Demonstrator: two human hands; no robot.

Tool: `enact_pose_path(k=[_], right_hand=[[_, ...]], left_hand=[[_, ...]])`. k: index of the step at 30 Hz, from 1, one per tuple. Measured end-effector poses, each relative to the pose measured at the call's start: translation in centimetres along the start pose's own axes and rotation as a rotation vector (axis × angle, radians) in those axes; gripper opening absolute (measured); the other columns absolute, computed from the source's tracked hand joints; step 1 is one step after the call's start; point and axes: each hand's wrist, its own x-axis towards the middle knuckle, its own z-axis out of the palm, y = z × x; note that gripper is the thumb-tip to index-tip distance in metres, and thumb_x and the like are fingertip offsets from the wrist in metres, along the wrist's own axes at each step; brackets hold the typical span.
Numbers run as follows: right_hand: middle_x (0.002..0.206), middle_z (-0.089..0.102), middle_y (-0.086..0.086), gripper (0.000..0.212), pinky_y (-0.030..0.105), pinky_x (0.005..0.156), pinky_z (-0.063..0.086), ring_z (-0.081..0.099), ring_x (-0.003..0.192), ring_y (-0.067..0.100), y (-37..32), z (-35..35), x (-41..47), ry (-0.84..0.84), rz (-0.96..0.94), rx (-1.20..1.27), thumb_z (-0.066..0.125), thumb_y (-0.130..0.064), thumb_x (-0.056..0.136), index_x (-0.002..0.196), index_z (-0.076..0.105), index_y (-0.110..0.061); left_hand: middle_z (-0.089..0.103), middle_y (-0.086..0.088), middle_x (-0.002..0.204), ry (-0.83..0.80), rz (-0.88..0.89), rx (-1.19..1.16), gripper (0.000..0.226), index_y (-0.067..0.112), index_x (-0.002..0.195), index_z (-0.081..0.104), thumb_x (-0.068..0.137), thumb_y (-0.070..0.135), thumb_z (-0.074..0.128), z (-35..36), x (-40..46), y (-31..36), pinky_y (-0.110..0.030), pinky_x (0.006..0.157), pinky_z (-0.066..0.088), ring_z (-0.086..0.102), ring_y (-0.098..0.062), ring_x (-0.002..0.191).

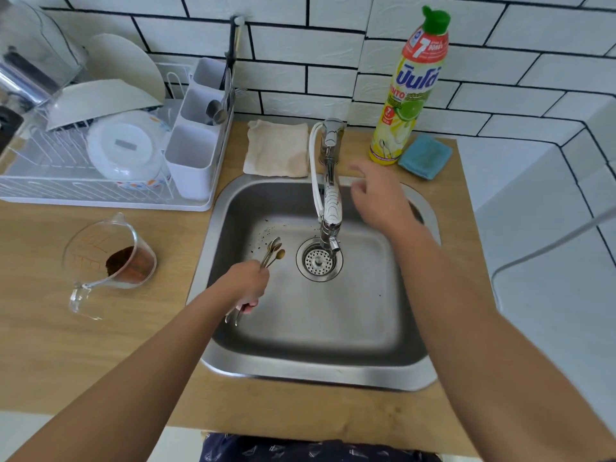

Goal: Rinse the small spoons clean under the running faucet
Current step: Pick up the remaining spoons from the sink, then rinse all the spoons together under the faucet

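Observation:
My left hand (247,284) is closed around a bundle of small metal spoons (274,251), held over the left part of the steel sink (393,375). Their bowls point toward the drain (319,260) and look smeared with brown grounds; the handle ends stick out below my fist. My right hand (378,195) hovers with fingers spread just right of the chrome faucet (330,195), near its lever, touching nothing. No water stream is visible from the spout. Dark specks lie on the sink floor near the spoons.
A glass measuring cup (110,258) with brown grounds sits on the wooden counter to the left. A dish rack (100,155) with plates and a cutlery holder stands at back left. A beige cloth (277,149), a dish soap bottle (408,91) and a blue sponge (425,156) lie behind the sink.

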Motion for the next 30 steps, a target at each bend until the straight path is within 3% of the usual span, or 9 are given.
enact_pose_path(k=[2,5,14,16,19,22,26,28,30], right_hand=[[0.101,0.069,0.007,0.012,0.030,0.077,0.045,0.063,0.093,0.025,1.3,1.7,-4.0,0.079,0.195,0.103,0.068,-0.010,0.088,0.099,0.066,-0.015],[0.068,0.053,-0.001,0.030,0.030,0.062,0.040,0.053,0.072,0.025,3.0,4.1,-8.5,-0.105,0.384,0.094,0.071,-0.008,0.081,0.066,0.048,-0.020],[0.061,0.046,-0.006,0.022,0.017,0.054,0.030,0.042,0.059,0.006,2.2,1.2,-9.5,0.521,0.106,0.177,0.062,-0.013,0.074,0.063,0.044,-0.021],[0.078,0.060,0.000,0.009,0.024,0.064,0.040,0.058,0.075,0.006,3.7,2.6,-10.6,0.251,0.182,0.074,0.066,-0.012,0.079,0.077,0.058,-0.017],[0.134,0.061,0.019,0.048,0.033,0.097,0.049,0.059,0.124,0.032,5.7,5.2,-12.4,-0.504,0.414,-0.232,0.072,-0.022,0.088,0.133,0.060,-0.008],[0.097,0.066,0.008,0.012,0.032,0.071,0.046,0.063,0.092,0.030,4.6,5.0,-11.9,-0.197,0.370,-0.097,0.070,-0.019,0.086,0.093,0.062,-0.013],[0.071,0.052,0.002,0.020,0.036,0.060,0.037,0.050,0.068,0.023,3.4,4.4,-11.1,0.275,0.167,0.074,0.066,-0.005,0.079,0.071,0.050,-0.015],[0.088,0.064,0.007,0.010,0.034,0.070,0.045,0.060,0.083,0.027,3.7,4.4,-11.3,0.072,0.192,0.025,0.068,-0.008,0.082,0.091,0.064,-0.012],[0.125,0.062,0.013,0.045,0.034,0.092,0.050,0.061,0.113,0.033,4.7,4.8,-11.7,-0.394,0.312,-0.197,0.073,-0.020,0.087,0.131,0.061,-0.014]], left_hand=[[0.057,-0.013,0.077,-0.023,0.000,-0.066,0.026,0.005,0.102,0.052,0.106,0.024,0.035,0.1,-0.1,0.0,-0.024,0.040,0.042,0.052,-0.019,0.051],[0.057,-0.013,0.083,0.014,0.060,-0.063,0.028,0.007,0.105,0.051,0.106,0.029,0.034,-0.1,-0.5,0.0,-0.027,0.044,0.044,0.053,-0.019,0.056],[0.048,0.001,0.059,0.762,0.552,-0.215,0.027,0.017,0.084,0.040,0.107,0.031,0.036,-1.3,-3.4,1.5,-0.019,0.039,0.032,0.045,-0.013,0.048],[0.051,-0.002,0.065,0.663,0.485,-0.055,0.026,0.015,0.084,0.040,0.107,0.027,0.034,-0.9,-2.8,1.1,-0.017,0.048,0.037,0.051,-0.021,0.053],[0.054,-0.008,0.077,0.102,0.090,0.381,0.038,0.013,0.069,0.039,0.106,0.017,0.034,-1.1,-2.0,1.2,-0.038,0.074,0.050,0.061,-0.028,0.071],[0.064,-0.018,0.096,0.114,0.120,0.381,0.034,0.011,0.075,0.043,0.106,0.019,0.034,-1.3,-1.6,1.4,-0.038,0.072,0.050,0.067,-0.036,0.093],[0.061,-0.010,0.078,0.451,0.362,0.090,0.024,0.012,0.094,0.041,0.107,0.030,0.032,-0.5,-1.3,1.4,-0.034,0.056,0.043,0.061,-0.027,0.066],[0.058,-0.006,0.078,0.194,0.175,0.241,0.018,0.007,0.096,0.049,0.105,0.019,0.039,-0.9,-1.6,1.4,-0.031,0.054,0.043,0.056,-0.021,0.063],[0.064,-0.014,0.087,-0.063,-0.044,0.406,0.018,-0.003,0.107,0.062,0.100,0.004,0.047,-0.9,-2.4,1.1,-0.030,0.058,0.048,0.062,-0.024,0.067]])
